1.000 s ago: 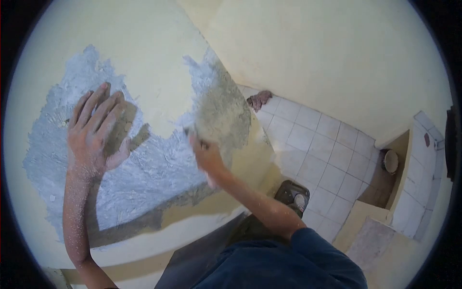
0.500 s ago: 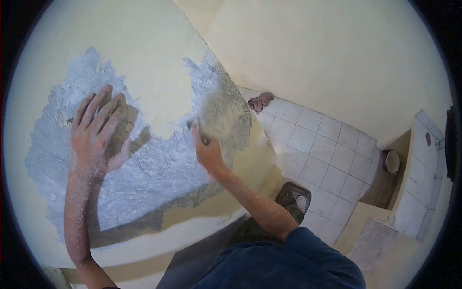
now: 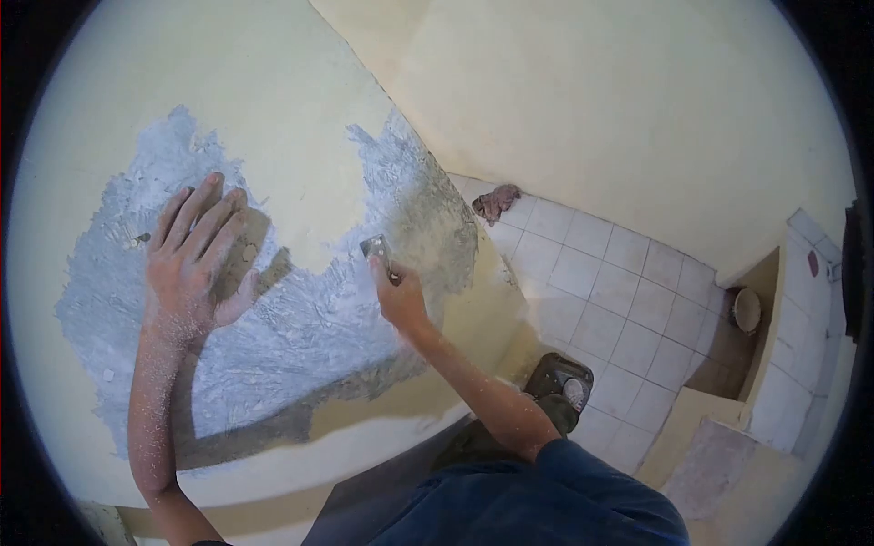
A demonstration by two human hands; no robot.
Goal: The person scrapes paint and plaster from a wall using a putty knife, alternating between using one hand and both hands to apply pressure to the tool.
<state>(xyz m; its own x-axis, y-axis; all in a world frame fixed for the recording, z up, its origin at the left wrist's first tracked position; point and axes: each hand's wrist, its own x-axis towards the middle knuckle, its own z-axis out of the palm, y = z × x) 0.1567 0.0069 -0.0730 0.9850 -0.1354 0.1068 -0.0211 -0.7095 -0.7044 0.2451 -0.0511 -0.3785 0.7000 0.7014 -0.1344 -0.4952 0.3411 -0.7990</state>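
Observation:
My left hand (image 3: 189,273) lies against the wall with its fingers stretched out, over a patch of bare grey plaster (image 3: 273,346). Dust coats the fingers and forearm. In my right hand (image 3: 401,298) is a small scraper (image 3: 374,247), its short metal blade pointing up and left and its handle mostly hidden by my fingers. The blade overlaps the ragged edge between the grey patch and the cream paint (image 3: 291,182). A darker, rougher area of the patch (image 3: 428,218) runs along the wall's corner, right of the scraper.
White floor tiles (image 3: 592,282) lie to the right of the wall. A crumpled cloth (image 3: 496,204) rests on them by the far wall. Near my legs stands a dark tray (image 3: 555,375) with a pale round thing in it. A round pale container (image 3: 746,310) sits in a tiled recess.
The view has shifted slightly, so the wall appears a little lower. My right hand and the scraper, blurred before, are now sharp. My left hand keeps its place on the wall.

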